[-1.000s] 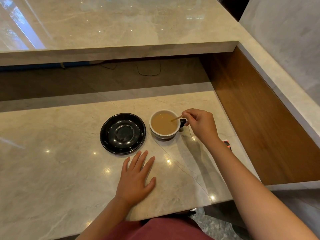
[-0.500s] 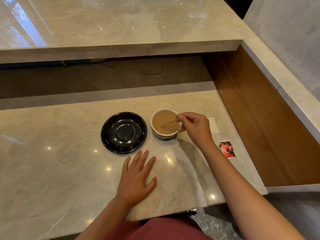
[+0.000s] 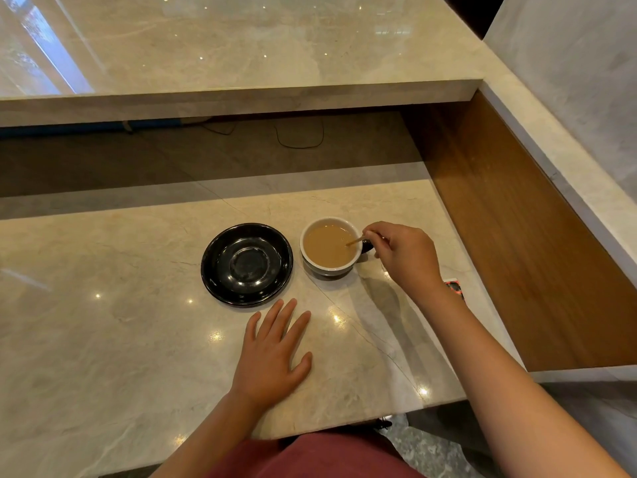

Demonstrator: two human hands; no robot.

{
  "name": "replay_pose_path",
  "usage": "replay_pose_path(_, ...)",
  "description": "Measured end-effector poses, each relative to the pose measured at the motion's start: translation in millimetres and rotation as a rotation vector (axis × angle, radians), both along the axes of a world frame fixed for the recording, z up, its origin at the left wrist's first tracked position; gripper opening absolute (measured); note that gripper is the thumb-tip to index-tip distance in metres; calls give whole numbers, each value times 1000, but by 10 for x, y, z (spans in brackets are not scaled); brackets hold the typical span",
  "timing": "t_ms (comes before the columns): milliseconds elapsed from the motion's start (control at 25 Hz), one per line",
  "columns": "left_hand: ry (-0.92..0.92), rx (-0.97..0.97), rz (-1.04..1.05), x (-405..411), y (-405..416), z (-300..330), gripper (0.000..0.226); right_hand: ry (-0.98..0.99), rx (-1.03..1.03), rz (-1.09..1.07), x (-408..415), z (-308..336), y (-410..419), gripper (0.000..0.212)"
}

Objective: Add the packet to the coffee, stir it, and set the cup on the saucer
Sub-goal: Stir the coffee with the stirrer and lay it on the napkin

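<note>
A white-lined cup point(image 3: 330, 269) of milky coffee stands on the marble counter, just right of an empty black saucer point(image 3: 246, 264). My right hand point(image 3: 405, 257) hovers at the cup's right side, fingers pinched on a thin wooden stirrer point(image 3: 355, 241) whose tip dips into the coffee. The cup's dark handle is mostly hidden behind that hand. A red and black packet point(image 3: 454, 287) lies on the counter, partly covered by my right wrist. My left hand point(image 3: 275, 353) rests flat on the counter below the saucer, fingers spread, holding nothing.
A raised marble ledge point(image 3: 241, 98) runs across the back, with a dark recess and cables beneath it. A wooden side panel point(image 3: 517, 236) closes the counter on the right. The counter's front edge point(image 3: 344, 422) is near my lap.
My right hand swung the stirrer around inside the cup, moving left over the coffee and then back to the cup's right rim. The left hand stayed flat.
</note>
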State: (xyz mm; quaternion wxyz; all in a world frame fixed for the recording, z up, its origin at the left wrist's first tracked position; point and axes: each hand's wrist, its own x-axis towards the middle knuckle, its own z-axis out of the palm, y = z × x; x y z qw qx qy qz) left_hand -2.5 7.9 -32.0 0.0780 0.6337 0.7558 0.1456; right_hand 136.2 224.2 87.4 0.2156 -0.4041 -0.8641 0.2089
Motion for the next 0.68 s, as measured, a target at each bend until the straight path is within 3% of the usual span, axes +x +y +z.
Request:
replay_pose_path(120,3,-11,2,-1,4,1,62,35,-140,-28,15,40,-11,15)
replay_pose_path(360,-1,-18,3,-3,3,1,63,337,-453,-113,-133,-68,-76,15)
replay_pose_path(520,-6,-15,5,-1,5,-2,62,400,-393,-147,-266,-115,-38,16)
replay_pose_path(680,-15,-10,7,0,5,-7,62,317,-232,-104,-220,-91,41,15)
